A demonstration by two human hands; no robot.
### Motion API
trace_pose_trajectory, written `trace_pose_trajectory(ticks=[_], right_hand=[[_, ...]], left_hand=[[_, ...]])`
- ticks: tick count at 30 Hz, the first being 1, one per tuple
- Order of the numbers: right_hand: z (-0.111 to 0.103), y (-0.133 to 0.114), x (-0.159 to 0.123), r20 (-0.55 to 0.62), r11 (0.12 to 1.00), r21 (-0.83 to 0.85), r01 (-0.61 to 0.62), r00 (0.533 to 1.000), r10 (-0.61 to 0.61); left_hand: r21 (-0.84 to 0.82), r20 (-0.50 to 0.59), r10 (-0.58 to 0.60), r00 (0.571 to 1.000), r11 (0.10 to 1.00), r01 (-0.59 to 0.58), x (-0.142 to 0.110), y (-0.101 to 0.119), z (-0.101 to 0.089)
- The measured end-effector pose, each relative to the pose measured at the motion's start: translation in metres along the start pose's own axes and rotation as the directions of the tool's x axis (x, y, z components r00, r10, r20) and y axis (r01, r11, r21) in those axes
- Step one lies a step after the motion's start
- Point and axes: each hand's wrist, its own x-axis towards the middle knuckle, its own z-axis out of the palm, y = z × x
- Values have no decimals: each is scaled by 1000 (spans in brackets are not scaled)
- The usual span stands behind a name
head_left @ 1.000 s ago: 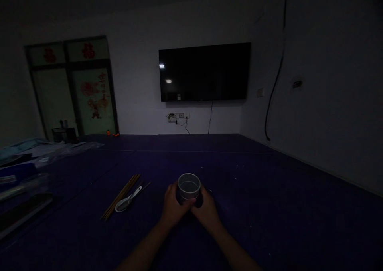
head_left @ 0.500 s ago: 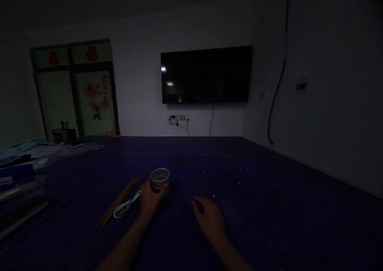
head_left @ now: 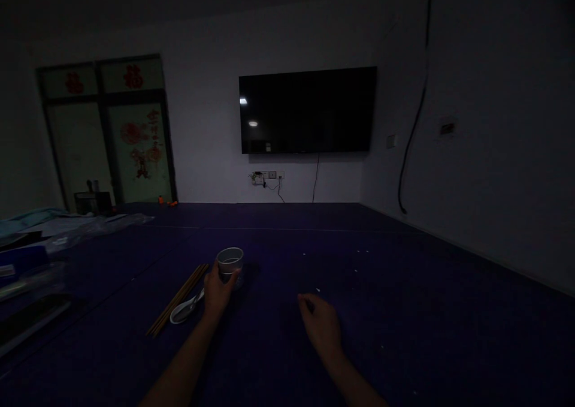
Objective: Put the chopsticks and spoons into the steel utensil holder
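My left hand (head_left: 217, 293) is wrapped round the near side of a round, greyish cup (head_left: 230, 257) that stands upright, its rim facing up. What is inside the cup is too dark to tell. Just left of that hand lies a white spoon (head_left: 180, 313), its handle end partly hidden by my wrist. Beside it, several wooden chopsticks (head_left: 177, 301) lie in a slanted bundle. My right hand (head_left: 322, 326) hovers at or just over the tabletop, apart from the cup. Its thumb and forefinger meet in a pinch; anything between them is too small or dark to see.
Small white scraps (head_left: 318, 290) dot the dark blue table (head_left: 278, 359) beyond my right hand. At the left lie a dark phone-like slab (head_left: 33, 323), plastic wrap (head_left: 96, 230) and a blue item (head_left: 24, 257). A television (head_left: 308, 112) hangs on the far wall.
My left hand and the cup have shifted slightly left, closer to the spoon. My right hand has moved a little right, and its thumb and forefinger have closed together.
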Motion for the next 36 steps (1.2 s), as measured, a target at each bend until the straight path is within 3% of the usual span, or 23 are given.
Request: trace_pose_trajectory(ticks=[4,8,11,14,19,25,29,36], right_hand=[[-2,0,1,27,1000,-8,-12,1000,13],[-4,-1,2,48,999,-36,-27,998,29],[-6,-4,3,51,996,-65,-55,997,58],[-12,-8,6,67,991,-116,-62,995,70],[-30,-8,16,92,963,-262,-59,992,86],[-41,0,21,79,932,-334,-136,982,172],[-37,3,20,91,935,-328,-137,980,176],[-35,2,19,116,928,-357,-107,981,158]], left_hand=[[139,-49,108,993,985,-100,2,-1,-5],[357,-123,211,970,921,-155,0,8,-25],[498,-180,170,969,865,-60,-2,15,-44],[603,-97,108,989,797,-28,-5,19,-55],[704,80,68,994,702,-105,-13,26,-49],[789,139,-34,990,608,-90,-21,28,-44],[807,121,-114,986,590,-31,-20,27,-49],[779,193,-217,957,627,-15,-12,24,-56]])
